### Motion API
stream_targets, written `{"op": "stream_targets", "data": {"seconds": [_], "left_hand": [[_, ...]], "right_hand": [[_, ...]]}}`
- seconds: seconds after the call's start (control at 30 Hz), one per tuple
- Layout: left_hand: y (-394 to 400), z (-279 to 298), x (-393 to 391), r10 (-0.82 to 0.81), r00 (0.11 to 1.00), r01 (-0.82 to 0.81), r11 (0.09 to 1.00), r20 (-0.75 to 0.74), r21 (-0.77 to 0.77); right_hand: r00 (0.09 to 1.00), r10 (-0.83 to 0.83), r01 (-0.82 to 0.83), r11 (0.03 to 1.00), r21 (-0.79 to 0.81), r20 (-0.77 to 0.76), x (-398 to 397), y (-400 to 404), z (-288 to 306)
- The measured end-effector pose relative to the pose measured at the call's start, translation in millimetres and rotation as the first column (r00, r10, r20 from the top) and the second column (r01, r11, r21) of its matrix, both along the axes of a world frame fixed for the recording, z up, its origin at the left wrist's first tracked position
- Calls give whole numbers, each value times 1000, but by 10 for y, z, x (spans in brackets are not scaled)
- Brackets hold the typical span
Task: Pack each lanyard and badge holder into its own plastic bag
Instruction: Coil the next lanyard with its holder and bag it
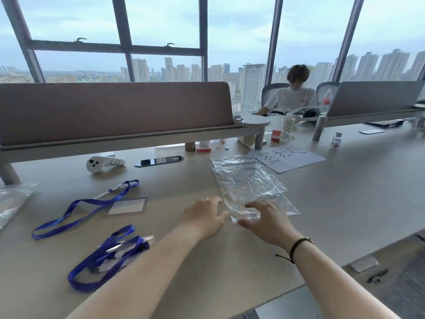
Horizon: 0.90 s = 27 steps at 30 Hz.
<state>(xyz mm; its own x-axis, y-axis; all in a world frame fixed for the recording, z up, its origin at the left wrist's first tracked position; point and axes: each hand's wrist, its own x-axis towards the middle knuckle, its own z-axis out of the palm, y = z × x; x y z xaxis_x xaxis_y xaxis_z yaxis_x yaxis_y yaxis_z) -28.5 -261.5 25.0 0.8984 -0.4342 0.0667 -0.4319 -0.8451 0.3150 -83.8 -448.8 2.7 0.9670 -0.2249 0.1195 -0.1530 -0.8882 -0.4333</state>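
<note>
Between both hands, left hand (204,217) and right hand (264,218) spread, fingers apart, seemingly touching the bag (248,185); pinch one layer to open it.

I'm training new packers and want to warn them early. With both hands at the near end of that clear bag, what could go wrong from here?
1. The bag is crinkled and lies flat; its mouth may be hard to open, and the left hand and right hand may fumble it.
2. The near lanyard is bunched over its holder, so it might snag going in.
3. The far lanyard sprawls loose and could trail out.
</note>
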Motion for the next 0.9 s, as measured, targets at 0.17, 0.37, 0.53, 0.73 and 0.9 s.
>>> {"op": "stream_targets", "data": {"seconds": [0.17,0.37,0.53,0.73,0.9], "left_hand": [[-239,-173,64,-27,999,25,998,-26,-64],[-207,-258,145,14,995,-46,937,-94,-346],[-193,-125,221,69,931,-302,698,-358,-650],[5,-36,263,-163,676,-636,364,-719,-681],[509,9,445,-192,598,-729,273,-778,-628]], "right_hand": [[997,6,-5,1000,-8,79,96,58,-163],[985,-18,18,1000,5,174,152,193,-168],[943,-85,-56,912,406,321,137,467,-27],[921,53,-245,848,470,385,55,805,64],[871,388,-490,739,463,301,-156,1056,126]]}}
